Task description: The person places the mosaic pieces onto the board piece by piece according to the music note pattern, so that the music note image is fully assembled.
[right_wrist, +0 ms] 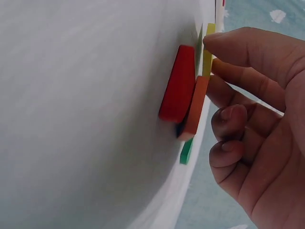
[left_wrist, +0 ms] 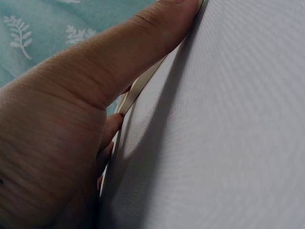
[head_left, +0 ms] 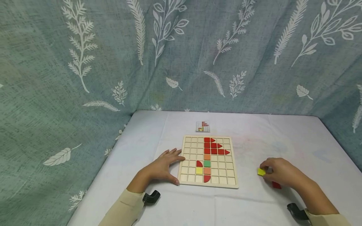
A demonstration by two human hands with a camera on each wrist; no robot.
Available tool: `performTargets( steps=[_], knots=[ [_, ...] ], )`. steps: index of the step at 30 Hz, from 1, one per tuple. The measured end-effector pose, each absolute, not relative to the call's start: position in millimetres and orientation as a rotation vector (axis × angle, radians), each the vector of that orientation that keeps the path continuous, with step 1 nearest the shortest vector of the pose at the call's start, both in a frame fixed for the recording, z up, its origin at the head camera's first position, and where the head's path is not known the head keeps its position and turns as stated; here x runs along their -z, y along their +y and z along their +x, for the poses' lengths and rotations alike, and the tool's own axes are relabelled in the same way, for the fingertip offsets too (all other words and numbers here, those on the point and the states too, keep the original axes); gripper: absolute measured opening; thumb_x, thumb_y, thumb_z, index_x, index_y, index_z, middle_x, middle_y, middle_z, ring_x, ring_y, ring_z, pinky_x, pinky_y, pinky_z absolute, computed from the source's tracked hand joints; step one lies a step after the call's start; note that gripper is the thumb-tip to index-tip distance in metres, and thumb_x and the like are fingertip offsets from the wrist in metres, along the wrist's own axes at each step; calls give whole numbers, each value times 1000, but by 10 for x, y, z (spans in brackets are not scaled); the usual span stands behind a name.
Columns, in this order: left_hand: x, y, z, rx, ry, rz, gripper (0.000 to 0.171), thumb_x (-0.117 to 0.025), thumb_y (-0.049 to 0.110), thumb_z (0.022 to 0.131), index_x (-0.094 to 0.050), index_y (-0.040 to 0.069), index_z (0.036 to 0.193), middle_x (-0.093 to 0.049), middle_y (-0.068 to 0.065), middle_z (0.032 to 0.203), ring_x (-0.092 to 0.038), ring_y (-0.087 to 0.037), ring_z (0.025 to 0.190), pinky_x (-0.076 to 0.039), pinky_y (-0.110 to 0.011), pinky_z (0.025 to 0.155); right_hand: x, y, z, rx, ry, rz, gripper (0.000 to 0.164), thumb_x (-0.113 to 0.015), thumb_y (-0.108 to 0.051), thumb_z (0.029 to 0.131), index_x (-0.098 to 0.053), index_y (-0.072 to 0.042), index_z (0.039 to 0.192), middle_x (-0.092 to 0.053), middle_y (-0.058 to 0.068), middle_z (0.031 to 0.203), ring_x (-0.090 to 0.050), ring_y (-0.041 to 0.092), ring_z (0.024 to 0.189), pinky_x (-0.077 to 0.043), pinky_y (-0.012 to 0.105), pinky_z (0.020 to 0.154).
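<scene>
A wooden grid board [head_left: 192,160] lies on the white table, with red, orange, green and yellow pieces set in some of its cells. My left hand [head_left: 164,168] rests along the board's left edge, thumb at the near corner and fingers spread. To the right of the board, my right hand [head_left: 282,172] pinches a yellow square block [head_left: 261,172] between thumb and finger. Under that hand lies a red block [head_left: 276,185]. The right wrist view also shows an orange block [right_wrist: 195,107] and a green block [right_wrist: 186,151] beside the red one.
A small pattern card [head_left: 203,126] with a coloured grid lies beyond the board's far edge. Behind the white table [head_left: 158,125] hangs a blue-green cloth [head_left: 181,62] with white leaf prints, which also covers the left side.
</scene>
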State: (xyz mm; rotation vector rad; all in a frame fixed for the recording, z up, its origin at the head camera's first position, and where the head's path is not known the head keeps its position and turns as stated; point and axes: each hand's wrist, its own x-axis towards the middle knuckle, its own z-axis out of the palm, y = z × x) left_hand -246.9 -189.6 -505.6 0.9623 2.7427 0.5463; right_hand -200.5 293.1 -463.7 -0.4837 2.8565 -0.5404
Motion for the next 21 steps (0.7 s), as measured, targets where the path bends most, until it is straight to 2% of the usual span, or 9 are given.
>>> performTargets(
  steps=[10, 21],
  knots=[
    [5047, -1904, -2452, -556, 2750, 945, 109, -70, 84, 50, -48, 31, 143, -20, 4, 160, -9, -18, 147, -3, -43, 118, 4549, 2633, -2123, 558, 2881, -596, 28, -83, -19, 73, -74, -14, 100, -61, -11, 87, -55, 11, 79, -50, 36, 72],
    [5058, -1918, -2434, -515, 2774, 961, 109, -67, 87, 50, -47, 33, 143, -21, 3, 160, -10, -19, 147, -6, -44, 118, 4564, 2259, -2191, 578, 2864, -758, 26, -80, -15, 74, -74, -17, 99, -59, -16, 86, -52, 9, 75, -48, 27, 64]
  ],
)
